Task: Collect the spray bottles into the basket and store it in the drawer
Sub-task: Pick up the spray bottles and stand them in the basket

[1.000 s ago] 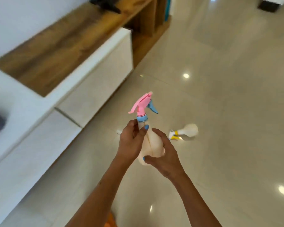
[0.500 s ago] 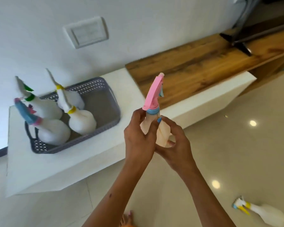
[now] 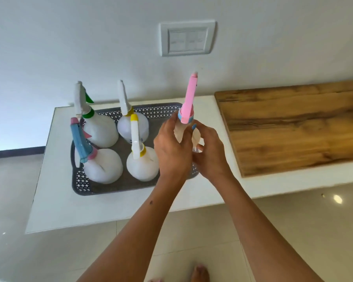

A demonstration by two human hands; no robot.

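No text, label, brand or number can be read anywhere (the spray bottles are plain white, and the wall switch plate shows only blank rockers)

Bare forearms, no sleeves; blue-painted thumbnail; bare toes below.

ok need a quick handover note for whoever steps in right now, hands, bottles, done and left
Left hand and right hand: both closed on the pink-topped spray bottle, held upright over the right end of the grey basket.
Basket sits on the white counter below the wall switch.
Done: four bottles stand in it, green-collared, blue-topped, two yellow-collared.
Left: set this bottle in, then store the basket in the drawer, which is not in view.
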